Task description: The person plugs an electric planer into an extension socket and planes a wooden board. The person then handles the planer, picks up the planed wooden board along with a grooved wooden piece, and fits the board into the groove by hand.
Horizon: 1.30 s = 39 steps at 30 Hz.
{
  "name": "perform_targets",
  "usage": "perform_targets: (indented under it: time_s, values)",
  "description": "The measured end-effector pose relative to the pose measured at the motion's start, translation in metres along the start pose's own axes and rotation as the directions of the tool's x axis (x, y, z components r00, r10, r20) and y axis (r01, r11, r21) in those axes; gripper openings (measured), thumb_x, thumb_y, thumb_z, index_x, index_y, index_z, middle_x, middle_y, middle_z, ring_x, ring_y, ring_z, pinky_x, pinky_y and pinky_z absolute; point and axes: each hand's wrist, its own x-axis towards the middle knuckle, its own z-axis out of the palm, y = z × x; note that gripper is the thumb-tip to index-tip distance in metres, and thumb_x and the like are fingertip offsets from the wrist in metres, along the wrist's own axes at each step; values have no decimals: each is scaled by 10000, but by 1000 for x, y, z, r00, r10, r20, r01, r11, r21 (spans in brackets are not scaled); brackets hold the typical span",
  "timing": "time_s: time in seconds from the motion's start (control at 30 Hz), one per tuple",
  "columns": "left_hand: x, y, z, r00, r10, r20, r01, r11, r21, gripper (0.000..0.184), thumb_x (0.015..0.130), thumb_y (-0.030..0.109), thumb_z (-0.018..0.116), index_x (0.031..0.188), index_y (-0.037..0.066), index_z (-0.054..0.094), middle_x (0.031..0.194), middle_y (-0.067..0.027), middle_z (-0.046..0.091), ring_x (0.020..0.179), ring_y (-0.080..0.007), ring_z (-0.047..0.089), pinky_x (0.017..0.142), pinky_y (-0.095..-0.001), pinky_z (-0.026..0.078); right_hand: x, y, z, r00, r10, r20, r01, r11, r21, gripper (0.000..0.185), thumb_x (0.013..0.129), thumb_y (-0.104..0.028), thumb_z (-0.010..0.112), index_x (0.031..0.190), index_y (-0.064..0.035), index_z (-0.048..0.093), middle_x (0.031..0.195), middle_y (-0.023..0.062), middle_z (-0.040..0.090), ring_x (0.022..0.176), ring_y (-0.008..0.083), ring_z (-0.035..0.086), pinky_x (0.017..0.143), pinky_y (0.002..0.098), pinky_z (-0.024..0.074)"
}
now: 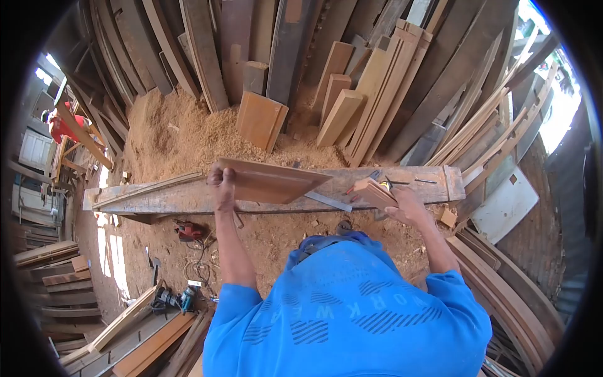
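My left hand [221,180] is closed on the near-left corner of a flat brown wooden panel [267,183], which is tilted above the workbench. In my right hand [405,206] is a short grooved wood block [375,193], its end pointing left over the bench. Something small with yellow on it shows just behind the block; I cannot make out whether it is held too. A metal ruler [330,202] lies on the bench between my hands. Close to the block are red-handled pliers [353,190], partly hidden.
The long plank workbench [138,198] runs across in front of me, with a thin wood strip [147,190] on its left. Sawdust [160,135] is heaped behind it, below many leaning boards. A red power tool [188,230] with a cord sits on the floor. A person in red [63,127] is far left.
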Motion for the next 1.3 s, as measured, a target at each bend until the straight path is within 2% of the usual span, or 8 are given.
perform_targets:
  time_s: [0.13,0.23,0.3,0.47,0.57,0.97,1.17,1.3]
  values:
    - [-16,9,-11,997,40,-62,-52,979,-197,164,1042,175,646,1166,67,656,1065,-1,710,977,-98,632,916,-286,483,-3,0,27,995,99,-27,-85,937,339,534,791,-237,810,1220,44,658,1143,213,703,1099,372,665,988,452,512]
    - [-22,15,-2,975,36,-219,-75,982,-175,104,1025,186,680,1024,91,640,906,40,661,822,-63,569,786,-245,458,12,-30,48,992,123,-11,-67,613,788,534,813,-185,806,1257,58,637,1163,185,722,1074,288,689,973,401,524]
    - [-25,15,-3,975,24,-221,-66,980,-185,93,1026,178,677,1034,91,643,918,37,667,830,-68,576,798,-253,462,31,-51,59,996,82,-45,-7,544,839,516,823,-157,800,1264,53,634,1176,162,723,1087,238,677,978,379,519]
    - [-34,13,-16,985,12,-173,-40,986,-160,119,1024,183,682,1081,84,650,982,18,678,911,-95,598,881,-272,469,77,-86,74,990,-56,-129,137,589,796,483,847,-119,784,1270,52,628,1175,146,725,1089,211,672,974,368,519]
    - [-38,48,4,977,-44,-209,32,998,-56,165,1022,211,692,1112,80,649,1026,17,672,946,-91,591,907,-272,466,93,-95,86,992,-75,-100,121,352,928,537,830,-161,829,1290,27,628,1214,103,707,1112,200,650,1002,374,497]
    - [-38,50,-8,943,41,-331,-22,998,62,245,998,279,729,1110,79,644,1040,17,664,974,-87,586,906,-272,476,134,-112,102,980,-142,-141,162,144,976,400,847,-66,807,1217,27,686,1161,91,740,1062,165,673,955,339,527]
    - [-46,29,-46,964,60,-259,-55,998,26,338,1005,310,701,1240,85,610,1209,-18,663,1121,-156,611,1031,-363,463,170,-95,151,987,-159,-31,93,400,912,415,857,-70,811,1240,26,682,1175,123,744,1085,198,676,995,344,511]
    - [-51,31,-47,939,19,-342,-2,999,50,332,991,366,706,1181,110,614,1081,13,641,975,-138,603,932,-344,480,175,-99,151,978,-205,43,31,342,939,420,864,-88,808,1250,9,675,1196,132,740,1079,206,677,981,351,520]
